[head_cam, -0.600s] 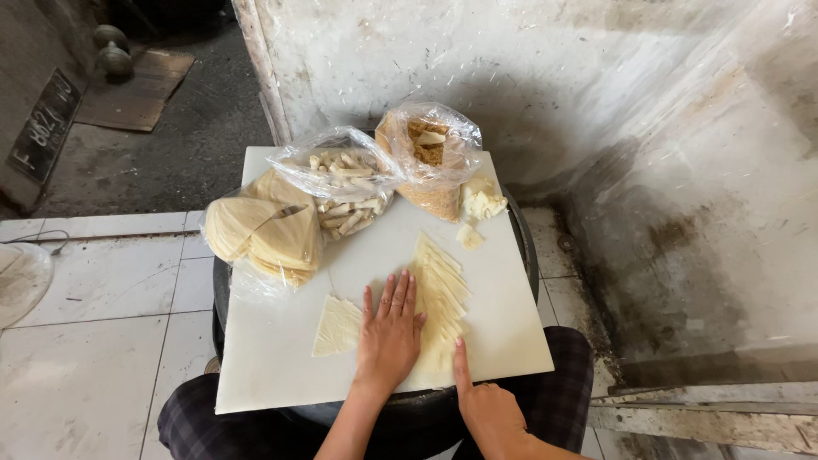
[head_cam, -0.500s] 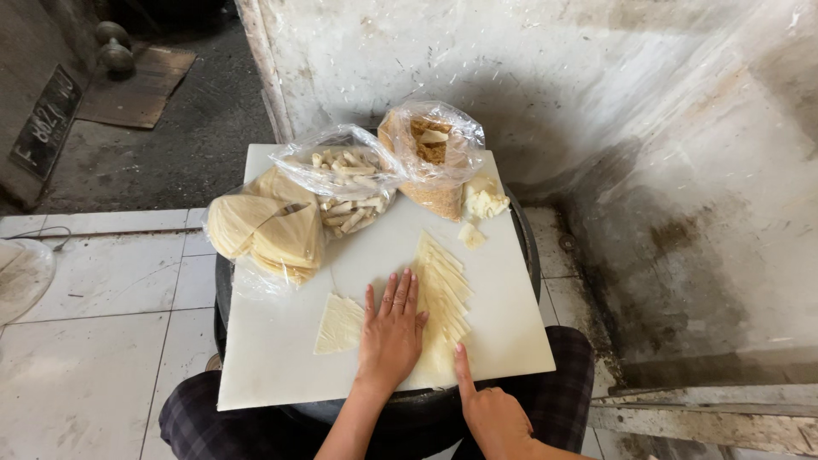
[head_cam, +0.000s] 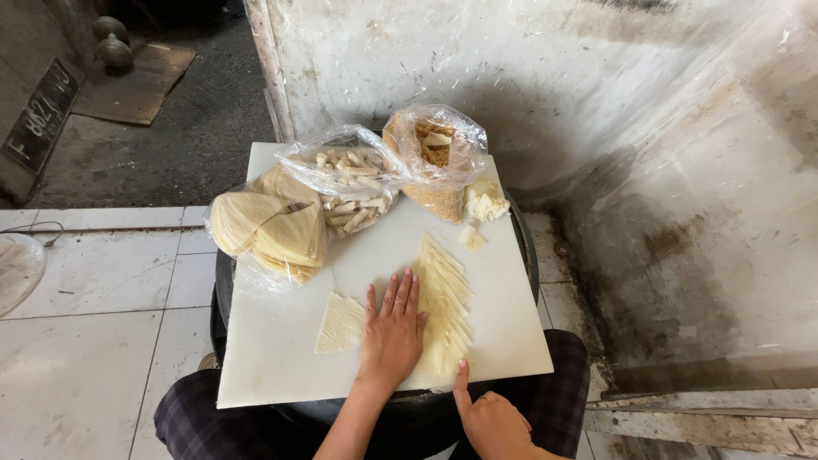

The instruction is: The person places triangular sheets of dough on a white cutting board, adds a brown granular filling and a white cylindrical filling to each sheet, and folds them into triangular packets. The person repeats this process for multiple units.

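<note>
My left hand (head_cam: 392, 334) lies flat, fingers spread, on the white board (head_cam: 281, 358), its fingers overlapping the left edge of a fanned row of pale triangular dough sheets (head_cam: 445, 302). A single triangular sheet (head_cam: 339, 324) lies just left of that hand. My right hand (head_cam: 492, 422) rests at the board's front edge, thumb touching the near end of the fanned row and holding nothing.
A stack of folded round wrappers in plastic (head_cam: 268, 226) sits at the board's back left. Two clear bags stand behind: one with pale sticks (head_cam: 351, 183), one with brown filling (head_cam: 434, 153). Small dough scraps (head_cam: 482, 204) lie beside them. A stained wall (head_cam: 596, 102) rises behind and right.
</note>
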